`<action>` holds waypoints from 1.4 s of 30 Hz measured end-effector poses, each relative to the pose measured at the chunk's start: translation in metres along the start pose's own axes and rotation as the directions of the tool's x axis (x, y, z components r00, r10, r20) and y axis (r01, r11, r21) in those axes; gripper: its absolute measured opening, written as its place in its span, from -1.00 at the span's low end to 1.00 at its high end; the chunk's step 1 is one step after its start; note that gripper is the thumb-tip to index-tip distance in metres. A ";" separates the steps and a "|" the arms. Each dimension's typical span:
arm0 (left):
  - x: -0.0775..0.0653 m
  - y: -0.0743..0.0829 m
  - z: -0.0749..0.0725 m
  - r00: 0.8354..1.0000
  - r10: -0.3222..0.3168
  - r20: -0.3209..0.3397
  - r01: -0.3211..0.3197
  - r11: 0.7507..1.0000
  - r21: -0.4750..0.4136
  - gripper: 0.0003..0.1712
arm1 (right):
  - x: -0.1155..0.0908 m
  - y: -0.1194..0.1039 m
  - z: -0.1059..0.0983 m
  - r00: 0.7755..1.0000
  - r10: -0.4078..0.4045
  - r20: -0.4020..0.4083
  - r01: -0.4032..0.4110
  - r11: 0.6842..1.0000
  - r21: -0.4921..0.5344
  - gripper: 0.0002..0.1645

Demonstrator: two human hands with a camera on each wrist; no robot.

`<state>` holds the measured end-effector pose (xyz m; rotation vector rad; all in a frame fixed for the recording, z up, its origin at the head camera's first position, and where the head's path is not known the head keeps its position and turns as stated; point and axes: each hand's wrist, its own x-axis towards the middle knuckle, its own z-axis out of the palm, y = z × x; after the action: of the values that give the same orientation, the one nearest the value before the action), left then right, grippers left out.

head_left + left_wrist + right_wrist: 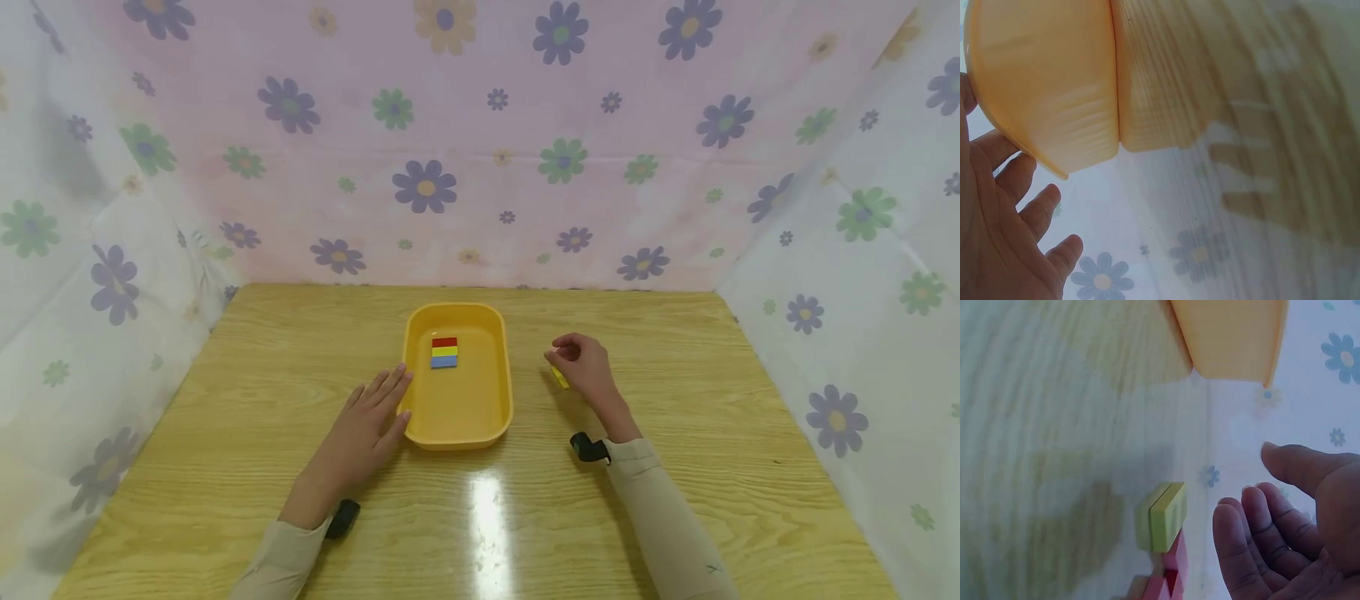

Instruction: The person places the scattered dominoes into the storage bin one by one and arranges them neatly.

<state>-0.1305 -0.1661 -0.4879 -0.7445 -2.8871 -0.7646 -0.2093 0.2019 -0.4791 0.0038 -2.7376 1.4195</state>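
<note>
Head view: orange-yellow tray (459, 411) on wooden table (720, 517); inside, 3 blocks (444, 352), red, yellow, blue. Left hand (363, 429): fingers slightly apart, touching tray rim. Right hand (588, 371): thumb and fingertips apart, near yellow block (561, 379), lying on table right of tray; pink blocks (1174, 556) beside it, mostly screened by this hand. Floral cloth (465, 133) on 3 sides. Black wrist cameras (588, 448): 2. Right sleeve (667, 508): dark mark (713, 568), illegible.

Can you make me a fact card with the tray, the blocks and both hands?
Tray: yellow-orange
Inside tray: red block, middle yellow block, blue block, in a row
Outside, to its right: another yellow block, reddish blocks
Left hand: touches tray's rim
Right hand: near outside blocks, holding nothing
Backdrop: flowery
</note>
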 end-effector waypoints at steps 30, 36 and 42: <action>0.000 -0.001 0.000 1.000 0.005 -0.012 -0.005 1.000 -0.012 -0.32 | -0.027 0.009 -0.006 0.997 0.065 0.031 -0.055 0.966 -0.252 -0.73; 0.001 -0.001 0.000 1.000 0.004 -0.002 -0.004 1.000 -0.022 -0.32 | -0.025 0.003 0.000 0.996 0.088 -0.003 -0.084 0.940 -0.332 -0.70; 0.001 -0.002 0.002 1.000 0.006 -0.004 -0.006 1.000 -0.023 -0.32 | -0.023 0.004 0.001 0.998 0.068 -0.001 -0.065 0.934 -0.352 -0.71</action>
<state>-0.1320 -0.1663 -0.4898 -0.7532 -2.8758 -0.7995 -0.1861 0.2029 -0.4836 -0.0982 -2.9846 0.9214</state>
